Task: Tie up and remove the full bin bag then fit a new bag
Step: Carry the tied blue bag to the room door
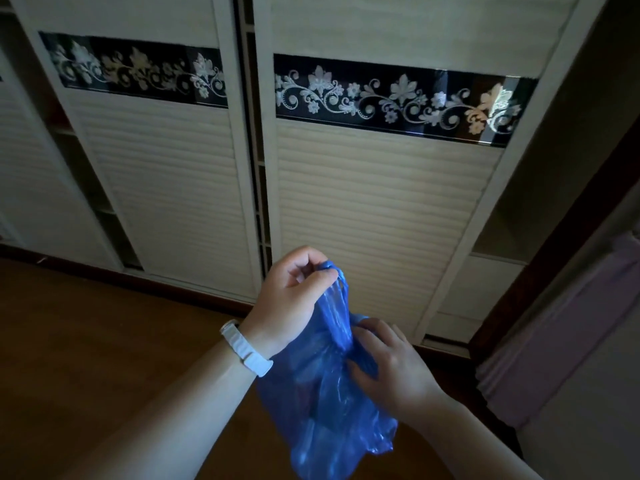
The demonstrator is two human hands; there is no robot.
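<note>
A translucent blue bin bag (322, 407) hangs in the air in front of me, bulging with dark contents. My left hand (291, 299), with a white wristband on the wrist, pinches the bag's twisted top handle and holds it up. My right hand (388, 362) grips the gathered neck of the bag lower down on its right side, fingers pressed into the plastic. No bin is in view.
White sliding wardrobe doors (363, 209) with a black floral band stand straight ahead. A brown wooden floor (86, 341) lies below on the left. A pale purple bed edge (571, 334) is at the right.
</note>
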